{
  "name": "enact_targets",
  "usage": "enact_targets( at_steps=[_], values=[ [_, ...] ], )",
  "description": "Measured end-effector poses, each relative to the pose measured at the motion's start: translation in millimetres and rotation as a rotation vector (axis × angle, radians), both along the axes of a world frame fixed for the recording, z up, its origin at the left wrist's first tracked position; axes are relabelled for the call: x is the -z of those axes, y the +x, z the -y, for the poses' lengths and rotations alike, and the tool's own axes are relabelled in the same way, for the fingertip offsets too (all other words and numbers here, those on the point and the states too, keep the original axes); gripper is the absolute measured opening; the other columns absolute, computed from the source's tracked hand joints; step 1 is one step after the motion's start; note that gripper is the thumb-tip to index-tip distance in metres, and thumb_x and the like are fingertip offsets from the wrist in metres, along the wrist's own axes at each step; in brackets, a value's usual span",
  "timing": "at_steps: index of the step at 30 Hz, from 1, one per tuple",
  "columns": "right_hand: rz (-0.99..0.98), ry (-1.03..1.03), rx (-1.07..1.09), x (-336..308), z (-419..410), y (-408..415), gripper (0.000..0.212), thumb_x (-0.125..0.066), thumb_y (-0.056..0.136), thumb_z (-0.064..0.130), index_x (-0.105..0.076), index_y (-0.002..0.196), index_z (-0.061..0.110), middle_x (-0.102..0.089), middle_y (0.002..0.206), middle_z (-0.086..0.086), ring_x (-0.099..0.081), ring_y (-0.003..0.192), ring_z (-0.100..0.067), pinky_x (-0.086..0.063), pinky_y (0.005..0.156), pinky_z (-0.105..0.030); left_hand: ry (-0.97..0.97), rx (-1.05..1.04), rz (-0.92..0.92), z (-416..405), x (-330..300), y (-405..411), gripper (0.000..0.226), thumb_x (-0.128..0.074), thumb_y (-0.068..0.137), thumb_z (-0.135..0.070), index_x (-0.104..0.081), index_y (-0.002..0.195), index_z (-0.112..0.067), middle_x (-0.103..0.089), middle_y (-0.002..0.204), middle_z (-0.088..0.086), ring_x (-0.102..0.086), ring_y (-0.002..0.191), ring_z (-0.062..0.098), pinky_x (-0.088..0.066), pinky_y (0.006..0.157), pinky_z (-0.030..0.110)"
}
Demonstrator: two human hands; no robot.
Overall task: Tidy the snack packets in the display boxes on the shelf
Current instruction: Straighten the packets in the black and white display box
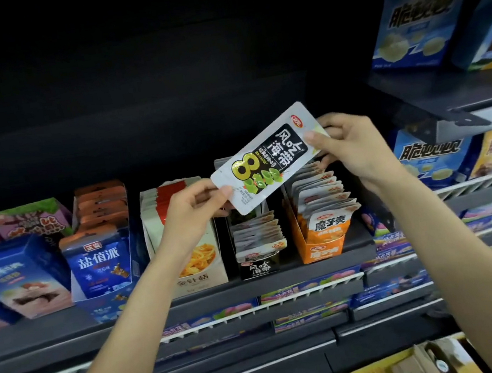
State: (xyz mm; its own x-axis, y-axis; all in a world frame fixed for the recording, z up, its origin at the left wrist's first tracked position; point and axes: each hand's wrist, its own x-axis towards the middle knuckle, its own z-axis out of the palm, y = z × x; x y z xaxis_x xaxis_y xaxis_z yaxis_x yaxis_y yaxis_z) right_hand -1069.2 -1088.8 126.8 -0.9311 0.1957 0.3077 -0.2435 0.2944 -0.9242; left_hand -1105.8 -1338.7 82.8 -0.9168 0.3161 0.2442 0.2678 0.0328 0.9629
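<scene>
Head view: a white seaweed snack packet (269, 157) held tilted above the black display box (260, 268) on the shelf (314, 268). Left hand (192, 208) grip pinches the packet's lower-left end between thumb and fingers; right hand (351, 151) grip pinches its upper-right end. The orange display box (321, 251) stands just right of the black one, the cream display box (191, 258) just left.

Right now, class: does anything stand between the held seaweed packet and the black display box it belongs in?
Nothing visible: both hands hold the seaweed packet right above the black display box, whose top is open.
</scene>
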Motion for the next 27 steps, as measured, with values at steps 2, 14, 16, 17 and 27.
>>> enact_targets(
  at_steps=[2, 14, 16, 17, 27],
  values=[
    [0.031, -0.055, -0.018, 3.5, -1.5, 2.3, 0.005, -0.062, 0.092, 0.016, -0.064, 0.095, 0.019, -0.074, 0.077, 0.005, -0.065, 0.067, -0.014, -0.05, 0.053, -0.019, 0.005, 0.007, 0.013, -1.4, -1.8, 2.7, 0.013, -0.062, 0.088, -0.01, -0.067, 0.09, -0.021, -0.073, 0.081, -0.011, -0.067, 0.075, 0.004, -0.053, 0.064, 0.017],
    [-0.011, 0.039, 0.024, 1.4, -3.3, 11.6, 0.009, -0.066, 0.088, 0.015, -0.072, 0.084, 0.021, -0.059, 0.052, 0.007, -0.052, 0.047, -0.004, -0.044, 0.049, -0.015, 0.084, -0.147, -0.014, 3.9, -12.0, 9.4, 0.019, -0.063, 0.087, -0.007, -0.067, 0.094, -0.024, -0.071, 0.085, -0.01, -0.066, 0.082, 0.003, -0.051, 0.065, 0.015],
    [-0.011, 0.058, 0.005, 0.7, -4.9, 14.1, 0.01, -0.066, 0.088, 0.013, -0.072, 0.085, 0.021, -0.063, 0.056, 0.003, -0.058, 0.05, -0.008, -0.048, 0.052, -0.018, 0.051, -0.236, -0.161, 7.0, -12.4, 11.4, 0.018, -0.065, 0.086, -0.008, -0.07, 0.097, -0.021, -0.071, 0.092, -0.008, -0.065, 0.084, 0.004, -0.05, 0.069, 0.015],
    [-0.007, 0.059, -0.025, -0.2, -4.6, 16.0, 0.012, -0.064, 0.089, 0.011, -0.073, 0.088, 0.019, -0.068, 0.061, 0.002, -0.063, 0.056, -0.009, -0.051, 0.056, -0.019, 0.026, -0.269, -0.277, 8.8, -12.3, 12.7, 0.017, -0.066, 0.085, -0.008, -0.071, 0.098, -0.017, -0.07, 0.094, -0.005, -0.065, 0.086, 0.005, -0.049, 0.073, 0.015],
    [-0.047, -0.074, -0.144, -3.7, -6.6, 23.6, 0.024, -0.046, 0.098, 0.012, -0.067, 0.105, 0.02, -0.073, 0.099, 0.005, -0.067, 0.094, -0.008, -0.05, 0.076, -0.019, -0.555, -0.198, -1.423, 34.2, -3.0, -1.8, 0.013, -0.067, 0.088, -0.011, -0.076, 0.095, -0.015, -0.073, 0.095, 0.001, -0.06, 0.096, 0.018, -0.045, 0.084, 0.033]
  ],
)
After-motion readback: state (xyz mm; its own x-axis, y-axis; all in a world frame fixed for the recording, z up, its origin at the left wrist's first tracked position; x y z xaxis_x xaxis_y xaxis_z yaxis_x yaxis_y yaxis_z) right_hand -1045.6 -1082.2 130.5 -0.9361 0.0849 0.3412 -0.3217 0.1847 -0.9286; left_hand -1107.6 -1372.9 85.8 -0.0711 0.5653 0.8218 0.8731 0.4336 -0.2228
